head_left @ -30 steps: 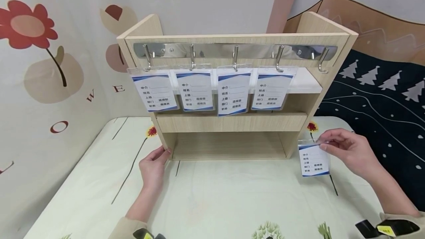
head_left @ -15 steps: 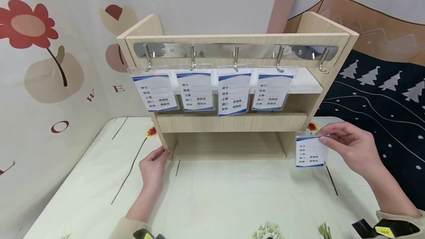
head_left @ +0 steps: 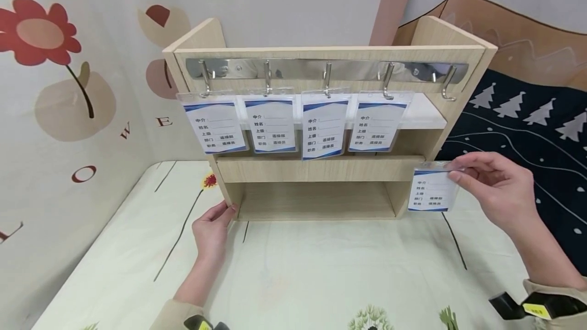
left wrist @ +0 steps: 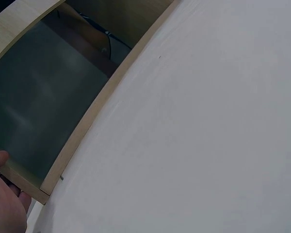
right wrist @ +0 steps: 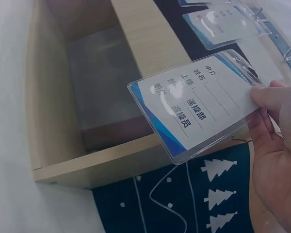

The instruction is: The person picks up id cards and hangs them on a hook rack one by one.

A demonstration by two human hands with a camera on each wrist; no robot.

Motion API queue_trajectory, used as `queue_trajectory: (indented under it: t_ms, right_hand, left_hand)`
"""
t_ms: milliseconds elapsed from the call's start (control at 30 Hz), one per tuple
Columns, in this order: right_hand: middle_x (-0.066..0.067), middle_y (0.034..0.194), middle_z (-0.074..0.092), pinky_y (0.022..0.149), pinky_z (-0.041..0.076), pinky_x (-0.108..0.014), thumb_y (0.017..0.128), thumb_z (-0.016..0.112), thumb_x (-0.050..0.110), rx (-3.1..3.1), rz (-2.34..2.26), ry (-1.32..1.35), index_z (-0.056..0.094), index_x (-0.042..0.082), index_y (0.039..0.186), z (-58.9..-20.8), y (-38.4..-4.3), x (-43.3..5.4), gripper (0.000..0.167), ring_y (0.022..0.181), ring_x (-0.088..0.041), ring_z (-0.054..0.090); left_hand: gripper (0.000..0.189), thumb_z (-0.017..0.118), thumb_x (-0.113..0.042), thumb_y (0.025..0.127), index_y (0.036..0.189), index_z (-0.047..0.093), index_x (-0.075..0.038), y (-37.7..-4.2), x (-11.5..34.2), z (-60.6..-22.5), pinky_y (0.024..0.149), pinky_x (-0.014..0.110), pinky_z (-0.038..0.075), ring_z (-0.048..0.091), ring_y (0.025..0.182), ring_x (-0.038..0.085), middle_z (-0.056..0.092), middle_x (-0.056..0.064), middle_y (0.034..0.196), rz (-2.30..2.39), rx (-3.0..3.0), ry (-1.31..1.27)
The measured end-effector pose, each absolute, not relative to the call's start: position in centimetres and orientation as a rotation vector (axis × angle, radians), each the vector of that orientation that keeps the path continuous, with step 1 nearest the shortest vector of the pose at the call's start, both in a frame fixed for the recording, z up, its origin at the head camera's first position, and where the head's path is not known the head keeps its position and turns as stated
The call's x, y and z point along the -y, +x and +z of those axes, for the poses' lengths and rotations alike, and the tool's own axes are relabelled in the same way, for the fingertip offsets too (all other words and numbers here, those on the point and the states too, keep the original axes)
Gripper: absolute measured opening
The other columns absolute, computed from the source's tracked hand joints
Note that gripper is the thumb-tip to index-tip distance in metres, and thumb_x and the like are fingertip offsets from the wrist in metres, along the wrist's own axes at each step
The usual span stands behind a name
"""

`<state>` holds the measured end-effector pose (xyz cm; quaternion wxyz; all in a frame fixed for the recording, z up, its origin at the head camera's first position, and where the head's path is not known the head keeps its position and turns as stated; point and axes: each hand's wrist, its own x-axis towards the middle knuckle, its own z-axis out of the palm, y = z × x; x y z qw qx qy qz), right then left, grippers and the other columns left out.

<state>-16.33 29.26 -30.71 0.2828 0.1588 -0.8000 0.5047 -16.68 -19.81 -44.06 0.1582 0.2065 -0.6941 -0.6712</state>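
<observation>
My right hand [head_left: 502, 187] pinches the top edge of a clear-sleeved badge [head_left: 431, 190] between thumb and fingers, beside the shelf's lower right side. In the right wrist view the badge [right wrist: 194, 107] shows its white card with blue corners and printed lines. My left hand [head_left: 213, 230] grips the bottom left edge of the wooden shelf [head_left: 321, 169], thumb in front. Across the shelf's top runs a metal hook rail [head_left: 302, 69]. Several like badges [head_left: 324, 126] hang from its hooks, one to a hook; the rightmost hook [head_left: 448, 84] bears nothing.
The shelf stands on a pale flowered cloth [head_left: 321, 269]. Behind it hangs a light curtain [head_left: 293, 4] with flower prints. To the right, a dark cloth with tree prints [head_left: 518, 131] comes close to my right hand.
My right hand has risen with the badge, from near the cloth to about the height of the shelf's middle board. My left hand has stayed at the shelf's lower left corner.
</observation>
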Motion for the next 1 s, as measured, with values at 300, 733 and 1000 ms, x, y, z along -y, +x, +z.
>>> queue_trajectory:
  t_ms: [300,733,1000]
  right_hand:
    - [0.003,0.099,0.077,0.073,0.054,-0.009,0.083,0.072,-0.022,1.957,1.412,0.640,0.065,-0.019,0.106,-29.1,-17.3,-29.1,0.024,0.085,-0.008,0.070]
    - [-0.003,0.104,0.076,0.084,0.054,-0.014,0.088,0.066,-0.020,1.885,1.281,0.546,0.066,-0.017,0.112,-24.9,-18.3,-26.8,0.024,0.093,-0.013,0.071]
    - [-0.002,0.100,0.077,0.083,0.055,-0.015,0.090,0.066,-0.017,1.822,1.250,0.541,0.068,-0.017,0.107,-24.0,-18.7,-26.2,0.017,0.092,-0.011,0.072]
  left_hand:
    - [0.036,0.075,-0.009,0.094,0.126,0.069,0.004,-16.8,19.8,-43.9,0.081,0.013,0.055,0.066,0.090,-0.008,0.068,0.020,0.126,-1.923,1.993,0.578]
    - [0.036,0.075,-0.010,0.094,0.126,0.069,0.004,-16.7,20.0,-44.2,0.081,0.013,0.055,0.066,0.089,-0.008,0.068,0.021,0.127,-1.912,2.003,0.581]
    - [0.034,0.074,-0.010,0.094,0.125,0.070,0.002,-16.7,20.0,-44.1,0.081,0.013,0.055,0.066,0.091,-0.007,0.070,0.019,0.125,-1.891,2.017,0.575]
